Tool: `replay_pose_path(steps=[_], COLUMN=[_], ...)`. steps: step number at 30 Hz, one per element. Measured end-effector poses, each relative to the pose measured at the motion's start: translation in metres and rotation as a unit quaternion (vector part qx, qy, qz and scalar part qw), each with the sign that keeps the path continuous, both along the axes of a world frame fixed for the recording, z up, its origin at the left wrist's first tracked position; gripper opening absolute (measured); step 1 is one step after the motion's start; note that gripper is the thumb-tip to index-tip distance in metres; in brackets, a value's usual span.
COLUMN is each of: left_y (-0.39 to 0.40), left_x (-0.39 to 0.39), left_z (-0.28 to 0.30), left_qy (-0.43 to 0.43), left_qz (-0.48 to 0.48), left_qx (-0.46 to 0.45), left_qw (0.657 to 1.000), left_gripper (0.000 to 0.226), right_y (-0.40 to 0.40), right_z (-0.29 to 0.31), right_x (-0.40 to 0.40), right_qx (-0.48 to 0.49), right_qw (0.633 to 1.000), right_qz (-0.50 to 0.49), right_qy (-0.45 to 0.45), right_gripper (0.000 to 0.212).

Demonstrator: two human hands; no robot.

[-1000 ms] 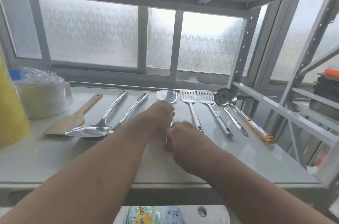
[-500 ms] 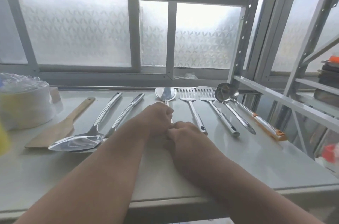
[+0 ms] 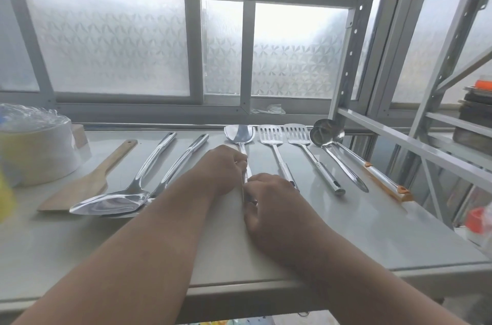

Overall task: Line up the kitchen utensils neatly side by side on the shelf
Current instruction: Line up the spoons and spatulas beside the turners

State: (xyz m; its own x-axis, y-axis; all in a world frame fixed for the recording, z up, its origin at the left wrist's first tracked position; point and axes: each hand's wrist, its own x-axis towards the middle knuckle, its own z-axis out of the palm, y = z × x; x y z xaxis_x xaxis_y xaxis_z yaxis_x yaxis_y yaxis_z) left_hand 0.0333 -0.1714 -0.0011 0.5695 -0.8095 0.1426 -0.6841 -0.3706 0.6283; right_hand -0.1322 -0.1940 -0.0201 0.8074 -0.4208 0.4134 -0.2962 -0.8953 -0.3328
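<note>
Both hands rest on the handle of a steel turner lying mid-shelf with its blade toward the window. My left hand pinches the handle from the left; my right hand grips its near end. To the right lie two slotted spatulas and two ladles, one with an orange-trimmed handle. On the left, pointing the opposite way, lie a wooden spatula and two steel turners, their blades overlapping.
A stack of white plates in plastic wrap stands at the shelf's left end, with a blurred yellow object nearer me. Frosted windows back the white shelf. A second rack with dark trays stands to the right.
The hands have stayed on the middle turner's handle, the right hand sliding slightly toward its near end. The camera has tilted up and moved a little.
</note>
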Motion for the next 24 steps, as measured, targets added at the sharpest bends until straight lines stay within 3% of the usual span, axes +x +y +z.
replay_pose_path(steps=[24], left_y=[-0.0066], left_x=[0.0041], left_z=[-0.0042], left_qy=[-0.018], left_qz=[0.006], left_qx=[0.009], left_qw=[1.000], left_gripper=[0.015], right_y=[-0.0103], right_z=[-0.0086], right_x=[0.0062], right_qx=[0.018], right_qw=[1.000], right_qz=[-0.020], right_qy=[-0.013], right_gripper=[0.019])
